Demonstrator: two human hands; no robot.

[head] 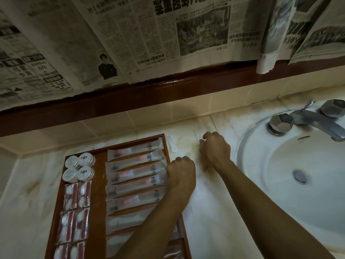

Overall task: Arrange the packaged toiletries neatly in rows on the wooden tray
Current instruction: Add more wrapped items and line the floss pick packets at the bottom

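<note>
Round tins (79, 167): four small white discs sat at the far left corner of the tray, well left of both my hands; two showed a dark emblem on the lid, too small to read.
Short packets (73, 212): red-and-white sachets lay in two columns below the tins, blurred, no print I could read.
Wooden tray (99, 184): reddish brown, it lay on the counter to the left of my hands, its right rim under my left wrist.
Long packets (135, 173): clear sleeves with something red inside were stacked in one row down the tray, each with a dark logo near its right end, unreadable; their right ends reached my left knuckles.
Left hand (181, 171): my fingers were curled down at the tray's right rim, touching the ends of the long packets; I could not tell whether they pinched one.
Loose packet (171, 144): a thin clear sachet lay on the counter just outside the tray's far right corner, between my hands and beyond them.
Right hand (214, 148): my fingers were curled, knuckles up, on the marble counter (214, 212); something pale showed at the fingertips, too blurred to name.
Basin (291, 212): white, to the right of my right arm, with a metal tap (309, 118).
Newspaper (130, 34): sheets hung above the dark ledge, printed in Chinese characters; "4000" was legible at left.
</note>
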